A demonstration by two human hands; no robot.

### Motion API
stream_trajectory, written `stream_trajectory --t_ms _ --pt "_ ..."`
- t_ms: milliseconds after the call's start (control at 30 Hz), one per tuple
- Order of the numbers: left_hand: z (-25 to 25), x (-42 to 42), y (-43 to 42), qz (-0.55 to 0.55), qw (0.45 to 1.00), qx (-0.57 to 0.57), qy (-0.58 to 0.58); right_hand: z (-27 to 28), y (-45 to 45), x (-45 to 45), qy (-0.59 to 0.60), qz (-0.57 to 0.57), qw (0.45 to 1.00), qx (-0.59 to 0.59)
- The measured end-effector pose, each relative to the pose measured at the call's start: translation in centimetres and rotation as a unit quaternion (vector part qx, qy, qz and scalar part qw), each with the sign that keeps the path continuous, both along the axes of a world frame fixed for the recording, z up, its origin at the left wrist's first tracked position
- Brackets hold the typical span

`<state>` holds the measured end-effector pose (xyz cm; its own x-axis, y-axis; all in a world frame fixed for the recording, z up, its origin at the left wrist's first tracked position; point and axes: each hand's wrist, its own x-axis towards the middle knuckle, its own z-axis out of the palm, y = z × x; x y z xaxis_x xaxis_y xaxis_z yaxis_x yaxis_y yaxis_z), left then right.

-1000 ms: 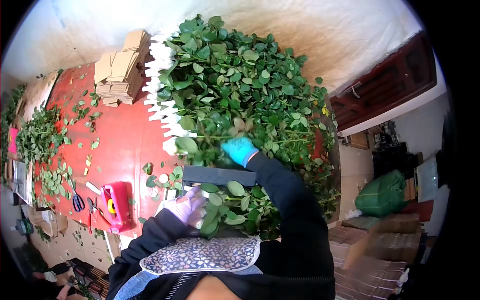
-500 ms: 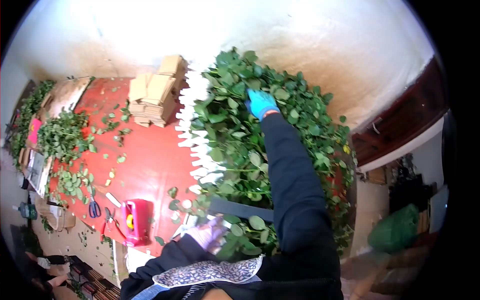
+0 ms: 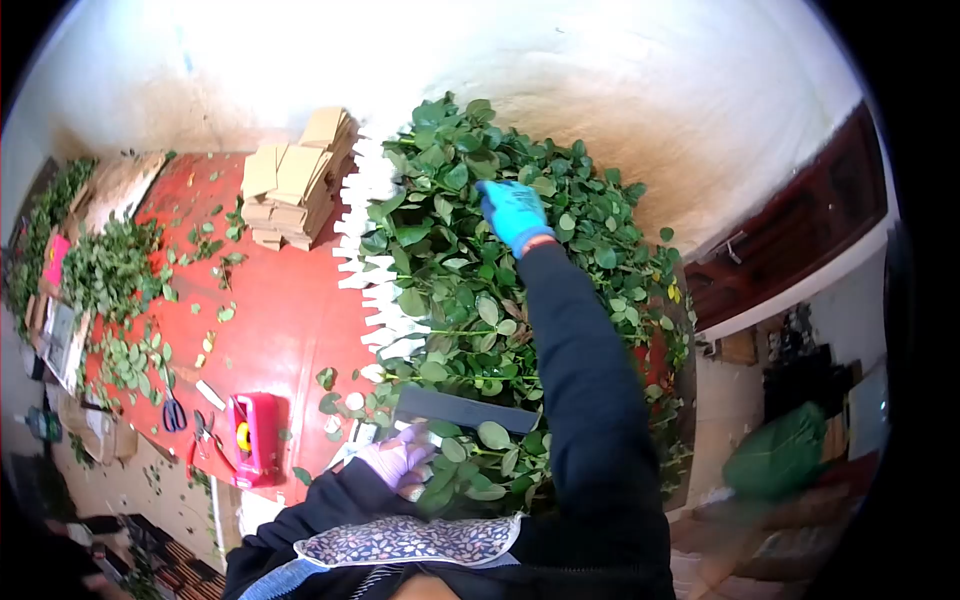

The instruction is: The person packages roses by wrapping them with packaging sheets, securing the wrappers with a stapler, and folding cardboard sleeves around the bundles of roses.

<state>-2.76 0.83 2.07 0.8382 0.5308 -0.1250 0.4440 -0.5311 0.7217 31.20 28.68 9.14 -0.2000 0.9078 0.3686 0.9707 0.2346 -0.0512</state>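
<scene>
Leafy flower stems (image 3: 590, 225), with white-wrapped heads (image 3: 375, 225) along their left ends, are heaped on the red table. Over the far part of the heap is my right hand (image 3: 517, 213) in a blue glove. Its fingers are bent together at the leaves, and what is between them is hidden. My left hand (image 3: 398, 462), in a pale purple glove, is low and close to my body beside the nearest leaves (image 3: 480, 465). Its fingers are curled, partly covered by the foliage; their contents are unclear. A dark flat bar (image 3: 465, 410) lies across the stems just beyond it.
A pink tape dispenser (image 3: 255, 438), red-handled pliers (image 3: 207, 440) and dark-handled scissors (image 3: 174, 412) lie at the table's near left. Folded cardboard pieces (image 3: 290, 190) are stacked at the back. More cut greenery (image 3: 110, 270) lies on the left. A wall (image 3: 600, 80) stands behind.
My right hand has come up a little out of the leaves, so more of the blue glove shows. The whole view has shifted slightly. My left hand stays by the near stems.
</scene>
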Motion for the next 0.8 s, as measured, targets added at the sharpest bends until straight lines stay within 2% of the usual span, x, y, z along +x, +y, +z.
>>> stream_trajectory --t_ms 33,67,100,133,233,367,400,433,467,500,533,567,600,633,667,700,733,800 --pt "0.4 0.1 0.0 0.022 0.996 -0.081 0.006 -1.3 1.5 -0.1 -0.037 -0.042 0.997 -0.050" --pt "0.9 0.3 0.0 0.051 0.986 -0.159 0.012 -2.4 2.1 -0.5 -0.051 -0.065 0.995 -0.049" --pt "0.6 0.0 -0.1 0.000 0.999 0.036 0.035 -3.1 2.2 -1.0 -0.067 -0.087 0.993 -0.051" --pt "0.6 0.1 -0.2 0.001 0.998 0.049 0.041 -2.0 2.1 -1.9 -0.036 -0.123 0.979 -0.157" --pt "0.5 0.1 -0.3 0.007 0.998 0.052 0.045 -0.9 0.8 -2.0 -0.035 -0.089 0.978 -0.184" --pt "-1.1 -0.2 -0.2 0.008 0.999 0.029 -0.011 -3.2 -3.2 -1.4 -0.199 -0.026 0.966 -0.162" --pt "-1.4 -0.2 -0.1 0.003 0.999 0.046 -0.023 -4.0 -5.2 -0.7 -0.182 0.012 0.980 -0.079" --pt "-1.7 -0.3 -0.1 0.003 0.999 0.033 -0.020 -1.7 -7.5 -1.1 -0.211 -0.008 0.967 -0.139" --pt "-1.9 -0.3 -0.1 0.004 1.000 0.020 -0.017 -3.9 -7.9 1.1 -0.121 0.016 0.992 -0.025" --pt "-1.3 -0.2 0.0 0.001 1.000 0.012 -0.013 -5.8 -8.5 3.4 -0.026 0.040 0.995 0.091" --pt "-0.8 -0.1 0.1 -0.002 1.000 0.004 -0.009 -0.6 -10.4 3.6 0.013 0.049 0.998 0.032" --pt "-0.2 0.0 0.2 -0.005 1.000 -0.004 -0.005 0.9 -11.5 4.7 0.104 0.043 0.973 0.202" --pt "-0.3 -0.1 0.3 -0.005 1.000 -0.009 -0.003 2.5 -13.6 6.2 0.066 -0.033 0.970 0.231" --pt "-0.3 -0.1 0.2 -0.006 1.000 -0.003 0.000 5.0 -14.5 8.1 0.298 -0.053 0.926 0.226" --pt "-0.2 -0.2 0.2 -0.008 1.000 0.003 0.002 7.6 -15.4 10.0 0.606 0.018 0.745 0.279" --pt "-0.2 -0.2 0.2 -0.009 1.000 0.009 0.004 10.1 -16.3 11.8 0.756 0.066 0.534 0.373" --pt "-0.2 -0.2 0.3 -0.010 1.000 0.022 -0.006 13.3 -17.7 13.6 0.688 0.064 0.559 0.458" --pt "-1.0 -0.3 0.2 -0.009 0.999 0.051 -0.017 18.6 -21.4 14.7 0.569 -0.007 0.640 0.516"
